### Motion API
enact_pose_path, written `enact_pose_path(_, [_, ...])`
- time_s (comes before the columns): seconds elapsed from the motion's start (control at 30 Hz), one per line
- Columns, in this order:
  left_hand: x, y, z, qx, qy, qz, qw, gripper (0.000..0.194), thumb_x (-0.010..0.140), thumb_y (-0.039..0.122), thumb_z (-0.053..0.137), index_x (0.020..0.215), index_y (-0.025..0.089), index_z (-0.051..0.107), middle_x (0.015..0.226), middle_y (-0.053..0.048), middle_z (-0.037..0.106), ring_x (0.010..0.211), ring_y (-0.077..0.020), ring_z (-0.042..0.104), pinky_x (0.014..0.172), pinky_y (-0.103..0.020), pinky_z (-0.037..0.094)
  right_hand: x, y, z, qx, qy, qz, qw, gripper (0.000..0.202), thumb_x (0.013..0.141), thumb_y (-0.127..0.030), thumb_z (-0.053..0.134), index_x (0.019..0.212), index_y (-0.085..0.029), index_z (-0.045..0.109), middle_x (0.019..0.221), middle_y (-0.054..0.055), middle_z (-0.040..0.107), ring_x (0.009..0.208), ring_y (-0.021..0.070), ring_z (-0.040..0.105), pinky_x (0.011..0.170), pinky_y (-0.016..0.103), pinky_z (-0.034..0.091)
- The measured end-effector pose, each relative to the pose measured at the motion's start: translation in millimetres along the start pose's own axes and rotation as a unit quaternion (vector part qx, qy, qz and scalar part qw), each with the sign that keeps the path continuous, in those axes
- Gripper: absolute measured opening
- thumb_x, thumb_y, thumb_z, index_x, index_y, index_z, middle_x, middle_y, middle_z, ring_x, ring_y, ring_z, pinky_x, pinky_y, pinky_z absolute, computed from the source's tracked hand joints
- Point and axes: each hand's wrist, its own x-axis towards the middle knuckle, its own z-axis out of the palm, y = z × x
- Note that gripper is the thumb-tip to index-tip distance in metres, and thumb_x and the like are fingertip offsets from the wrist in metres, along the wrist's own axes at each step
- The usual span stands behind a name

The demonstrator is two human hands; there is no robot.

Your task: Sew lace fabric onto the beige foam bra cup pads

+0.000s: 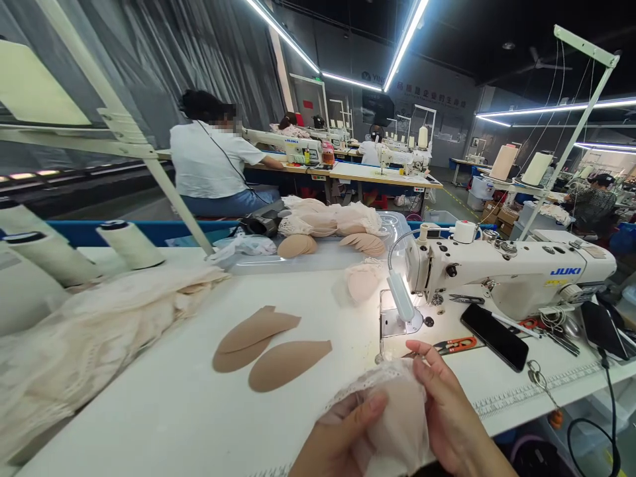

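Over a desk, left hand and right hand pinch lace-edged fabric in their fingers, apparently arranging it; careful alignment seems needed next.

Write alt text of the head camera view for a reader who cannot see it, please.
A bare left hand and right hand hold cream lace-edged fabric at a white table, near a white JUKI sewing machine. Flat tan teardrop-shaped pieces lie to the left; beyond, a person in a white shirt sits at another sewing machine.
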Motion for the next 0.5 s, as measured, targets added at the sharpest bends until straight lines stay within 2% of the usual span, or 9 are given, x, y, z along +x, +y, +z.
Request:
enact_pose_path(0.07, [8.1, 5.6, -2.3, -0.027, 0.035, -0.013, 0.999, 0.045, 0.073, 0.011, 0.094, 0.116, 0.014, 0.08, 0.113, -0.013, 0.083, 0.106, -0.0346, 0.08, 0.096, -0.042, 0.068, -2.6, 5.5, -6.4, -0.021, 0.008, -0.019, 1.0, 0.066, 0.081, -0.065, 0.088, 0.127, -0.025, 0.064, 0.084, 0.001, 0.073, 0.076, 0.0213, 0.071, 0.068, 0.032, 0.056])
enact_pose_path(0.17, [19.6, 12.3, -1.7, -0.053, 0.091, -0.006, 0.994, 0.013, 0.094, 0.008, 0.073, 0.106, 0.01, 0.079, 0.108, -0.015, 0.083, 0.096, -0.0277, 0.081, 0.094, -0.04, 0.069, -5.8, 12.1, -13.9, -0.081, 0.001, -0.066, 0.995, 0.074, 0.073, -0.056, 0.098, 0.129, -0.024, 0.062, 0.084, -0.001, 0.072, 0.075, 0.0182, 0.067, 0.068, 0.029, 0.053])
enact_pose_path(0.23, [24.4, 15.0, 1.2, -0.061, 0.112, 0.007, 0.992, 0.013, 0.099, 0.006, 0.066, 0.101, 0.01, 0.078, 0.103, -0.012, 0.083, 0.092, -0.0242, 0.081, 0.094, -0.037, 0.068, -6.0, 15.1, -16.0, -0.12, -0.015, -0.076, 0.99, 0.074, 0.069, -0.048, 0.102, 0.127, -0.024, 0.062, 0.081, -0.002, 0.07, 0.073, 0.0169, 0.065, 0.068, 0.029, 0.052])
enact_pose_path(0.37, [29.0, 20.4, 2.7, -0.076, 0.12, -0.009, 0.99, 0.013, 0.098, 0.007, 0.068, 0.102, 0.013, 0.079, 0.101, -0.01, 0.082, 0.098, -0.024, 0.08, 0.093, -0.033, 0.068, -2.7, 14.8, -19.2, -0.137, -0.057, -0.06, 0.987, 0.069, 0.072, -0.038, 0.1, 0.128, -0.025, 0.061, 0.08, -0.004, 0.068, 0.07, 0.0149, 0.063, 0.07, 0.029, 0.052])
enact_pose_path(0.43, [30.2, 24.4, -4.3, -0.063, 0.102, -0.019, 0.993, 0.015, 0.093, 0.008, 0.074, 0.105, 0.014, 0.08, 0.106, -0.011, 0.082, 0.105, -0.0268, 0.079, 0.092, -0.034, 0.068, 0.0, 9.5, -24.0, -0.135, -0.085, -0.06, 0.985, 0.071, 0.073, -0.033, 0.099, 0.132, -0.026, 0.06, 0.084, -0.004, 0.069, 0.072, 0.0151, 0.064, 0.073, 0.031, 0.054])
enact_pose_path(0.5, [30.9, 28.6, -16.2, -0.02, 0.059, -0.034, 0.997, 0.026, 0.081, 0.012, 0.086, 0.106, 0.016, 0.082, 0.109, -0.012, 0.082, 0.11, -0.0329, 0.077, 0.091, -0.039, 0.068, 4.4, -0.8, -30.9, -0.157, -0.121, -0.062, 0.978, 0.068, 0.077, -0.031, 0.096, 0.135, -0.028, 0.06, 0.09, -0.002, 0.07, 0.078, 0.0167, 0.067, 0.077, 0.033, 0.055])
